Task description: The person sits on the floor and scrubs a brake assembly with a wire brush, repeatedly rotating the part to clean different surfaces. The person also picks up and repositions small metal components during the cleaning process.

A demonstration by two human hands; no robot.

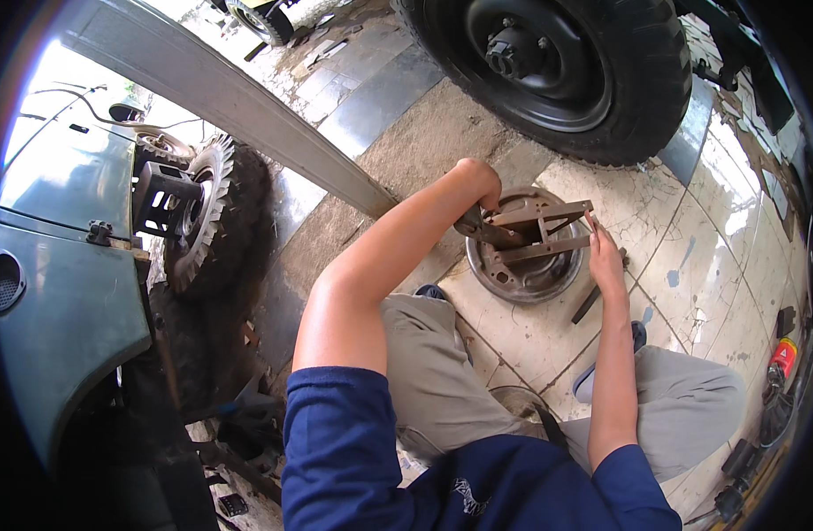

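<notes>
A rusty metal frame (548,251) with two parallel arms and a crosspiece lies over a round, dish-like wheel rim (513,285) on the tiled floor, between my feet. My left hand (480,183) bends down over the frame's left end, beside a thick dark tube-like part (474,223). Its fingers look closed there, though they are partly hidden. At the frame's right end my right hand (606,255) has its thumb and fingers against the tips of the two arms, closed on them. A dark bar (586,305) rests on the floor near my right wrist.
Beyond the rim stands a large black-wheeled tyre (641,106). A grey metal beam (238,93) slants in from the upper left. To the left is a blue-green vehicle body (70,292) with a knobbly tyre (214,199). A red can (782,356) and cables lie far right.
</notes>
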